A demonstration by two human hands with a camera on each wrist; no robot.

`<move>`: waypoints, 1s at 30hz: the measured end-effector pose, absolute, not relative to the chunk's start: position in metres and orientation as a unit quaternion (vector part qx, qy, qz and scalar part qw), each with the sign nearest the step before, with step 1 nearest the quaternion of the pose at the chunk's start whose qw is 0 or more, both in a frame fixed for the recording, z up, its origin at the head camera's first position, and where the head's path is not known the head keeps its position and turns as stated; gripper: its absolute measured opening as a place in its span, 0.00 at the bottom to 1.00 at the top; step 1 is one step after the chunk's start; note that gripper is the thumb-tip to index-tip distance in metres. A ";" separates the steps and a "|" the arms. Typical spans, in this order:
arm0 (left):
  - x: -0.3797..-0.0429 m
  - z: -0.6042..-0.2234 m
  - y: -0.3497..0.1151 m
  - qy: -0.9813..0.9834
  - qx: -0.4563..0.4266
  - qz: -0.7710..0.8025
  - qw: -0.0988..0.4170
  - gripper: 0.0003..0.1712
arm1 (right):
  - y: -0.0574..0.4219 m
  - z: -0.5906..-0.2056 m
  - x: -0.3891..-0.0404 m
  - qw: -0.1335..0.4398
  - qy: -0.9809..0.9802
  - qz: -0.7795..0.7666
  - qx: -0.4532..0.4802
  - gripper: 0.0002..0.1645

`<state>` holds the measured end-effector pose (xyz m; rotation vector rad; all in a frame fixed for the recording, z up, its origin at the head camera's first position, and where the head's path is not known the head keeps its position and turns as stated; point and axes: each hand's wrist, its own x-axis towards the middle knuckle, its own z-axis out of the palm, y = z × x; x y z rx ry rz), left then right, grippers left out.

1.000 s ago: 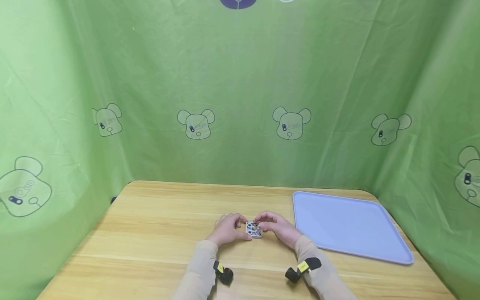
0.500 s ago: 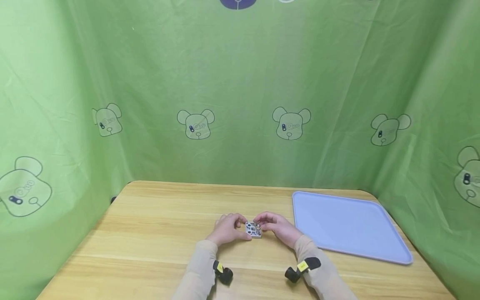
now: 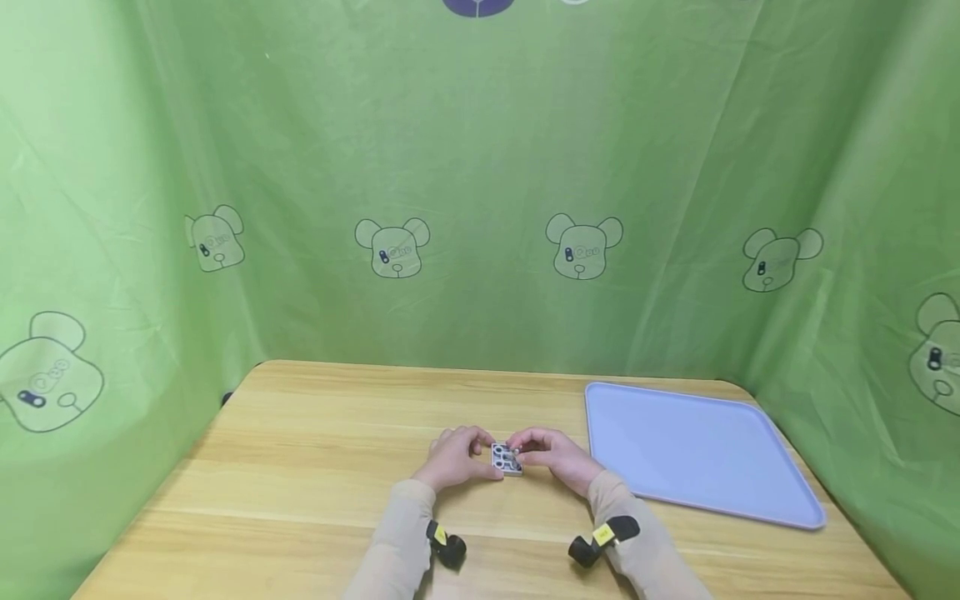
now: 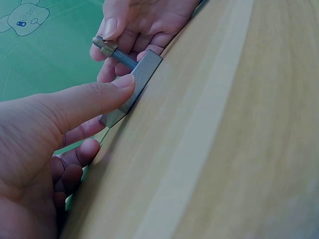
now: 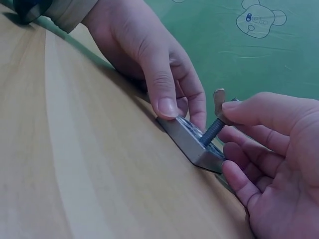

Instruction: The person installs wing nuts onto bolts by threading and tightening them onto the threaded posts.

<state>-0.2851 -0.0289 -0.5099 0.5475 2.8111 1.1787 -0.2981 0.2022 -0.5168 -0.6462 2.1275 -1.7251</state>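
A small square metal block [image 3: 504, 460] with round holes lies flat on the wooden table near its middle. My left hand [image 3: 453, 460] grips it from the left, thumb at the near edge and fingers at the far edge. From the block's right part a threaded bolt [image 5: 213, 132] stands up. Near the bolt's top sits a wing nut [image 4: 107, 47], brass-coloured in the left wrist view. My right hand [image 3: 558, 457] pinches the wing nut between thumb and index finger, its other fingers loosely curled beside the block. The right thumb covers part of the nut in the right wrist view.
A pale blue tray [image 3: 697, 450] lies at the table's right side, just beyond the right forearm. Green cloth [image 3: 480, 317] printed with bear heads hangs behind and on both sides. Each sleeve carries a black wrist camera, the left one [image 3: 450, 550] and the right one [image 3: 588, 550].
My right thumb and index finger shift slightly at the wing nut, the thumb going a little left over the block. The left hand, block and tray keep their places.
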 end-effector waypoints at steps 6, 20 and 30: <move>-0.284 -0.508 -0.029 0.906 0.177 0.383 0.025 0.30 | 0.200 -0.516 -0.297 0.147 0.760 -0.593 -0.222 0.19; -0.283 -0.508 -0.029 0.906 0.178 0.383 0.024 0.31 | 0.200 -0.514 -0.296 0.150 0.751 -0.611 -0.199 0.25; -0.285 -0.509 -0.029 0.905 0.179 0.387 0.020 0.31 | 0.201 -0.514 -0.298 0.159 0.725 -0.643 -0.187 0.26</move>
